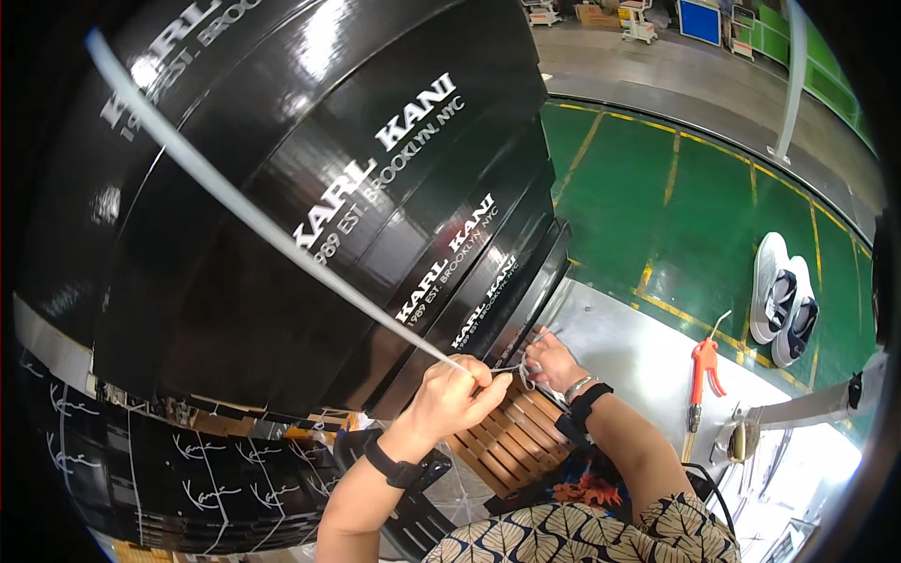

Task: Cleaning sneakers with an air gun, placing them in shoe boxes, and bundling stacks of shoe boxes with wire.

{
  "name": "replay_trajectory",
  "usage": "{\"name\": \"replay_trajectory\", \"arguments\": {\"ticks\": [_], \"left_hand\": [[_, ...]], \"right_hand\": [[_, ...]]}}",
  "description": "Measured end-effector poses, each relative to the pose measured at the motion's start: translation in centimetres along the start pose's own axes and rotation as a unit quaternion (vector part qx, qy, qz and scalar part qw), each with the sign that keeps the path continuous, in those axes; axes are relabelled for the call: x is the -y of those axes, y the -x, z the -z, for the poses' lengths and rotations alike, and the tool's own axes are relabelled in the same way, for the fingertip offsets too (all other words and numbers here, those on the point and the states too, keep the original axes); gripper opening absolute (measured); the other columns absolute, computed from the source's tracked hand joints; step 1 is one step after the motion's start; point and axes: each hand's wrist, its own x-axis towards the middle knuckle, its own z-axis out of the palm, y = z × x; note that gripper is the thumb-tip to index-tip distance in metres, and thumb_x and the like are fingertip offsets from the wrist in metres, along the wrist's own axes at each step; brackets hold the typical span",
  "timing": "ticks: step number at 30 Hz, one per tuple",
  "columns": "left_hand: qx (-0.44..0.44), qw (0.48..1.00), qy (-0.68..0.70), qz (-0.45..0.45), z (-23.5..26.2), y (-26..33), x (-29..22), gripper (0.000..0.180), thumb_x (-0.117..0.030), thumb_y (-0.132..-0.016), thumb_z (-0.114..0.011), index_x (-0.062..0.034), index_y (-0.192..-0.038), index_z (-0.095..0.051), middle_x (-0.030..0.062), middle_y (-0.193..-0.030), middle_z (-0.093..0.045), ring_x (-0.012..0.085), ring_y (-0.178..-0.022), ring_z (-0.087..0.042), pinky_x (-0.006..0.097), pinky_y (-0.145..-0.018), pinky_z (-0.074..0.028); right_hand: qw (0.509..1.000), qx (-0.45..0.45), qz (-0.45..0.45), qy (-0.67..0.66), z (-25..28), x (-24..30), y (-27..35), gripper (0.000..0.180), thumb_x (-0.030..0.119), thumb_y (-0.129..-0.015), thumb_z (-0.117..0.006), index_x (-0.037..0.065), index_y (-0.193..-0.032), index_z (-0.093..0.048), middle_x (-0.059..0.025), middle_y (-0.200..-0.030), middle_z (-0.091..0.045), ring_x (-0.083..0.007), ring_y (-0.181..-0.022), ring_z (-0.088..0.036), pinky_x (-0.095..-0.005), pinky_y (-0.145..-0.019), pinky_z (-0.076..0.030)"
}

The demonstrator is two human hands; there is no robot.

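Fingers [474,380] of left hand [455,399] closed on white strap [282,239], strap running taut up-left across stacked black boxes [310,188]; right hand [554,361] pinches strap end just beside, over wooden pallet [511,436].

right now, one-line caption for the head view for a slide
Left hand pulls a white strap taut beside the right hand, against stacked glossy black boxes.
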Motion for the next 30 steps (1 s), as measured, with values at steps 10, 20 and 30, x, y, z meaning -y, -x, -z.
{"name": "replay_trajectory", "arguments": {"ticks": [10,20,30], "left_hand": [[-0.1,0.974,-0.203,0.028,1.3,-1.7,9.6,0.025,-0.005,-0.071,-0.069,-0.0077,-0.075,-0.044,0.001,-0.053,-0.044,0.0168,-0.04,-0.043,0.03,-0.04,-0.038],[-0.181,0.929,-0.319,0.053,-0.3,-4.2,14.5,0.024,-0.01,-0.07,-0.07,-0.0071,-0.076,-0.047,-0.0009,-0.055,-0.049,0.0134,-0.04,-0.047,0.026,-0.039,-0.039],[-0.192,0.911,-0.355,0.085,-1.3,-4.7,15.2,0.023,-0.011,-0.071,-0.069,-0.0081,-0.079,-0.047,-0.0019,-0.055,-0.051,0.0158,-0.042,-0.053,0.027,-0.04,-0.042]], "right_hand": [[0.968,-0.096,-0.04,0.23,-5.0,3.9,-6.8,0.034,0.021,-0.086,-0.056,0.015,-0.119,-0.052,-0.0011,-0.097,-0.057,-0.0152,-0.089,-0.053,-0.0365,-0.076,-0.045],[0.997,0.064,-0.044,-0.029,-2.0,-0.1,-9.3,0.013,0.026,-0.089,-0.05,0.014,-0.09,-0.055,0.0008,-0.079,-0.057,-0.01,-0.065,-0.05,-0.0246,-0.06,-0.041],[0.933,-0.028,0.166,0.318,-3.0,-2.8,-7.5,0.019,0.022,-0.088,-0.052,0.005,-0.084,-0.06,-0.0014,-0.066,-0.052,-0.0126,-0.063,-0.051,-0.0273,-0.059,-0.041]]}}
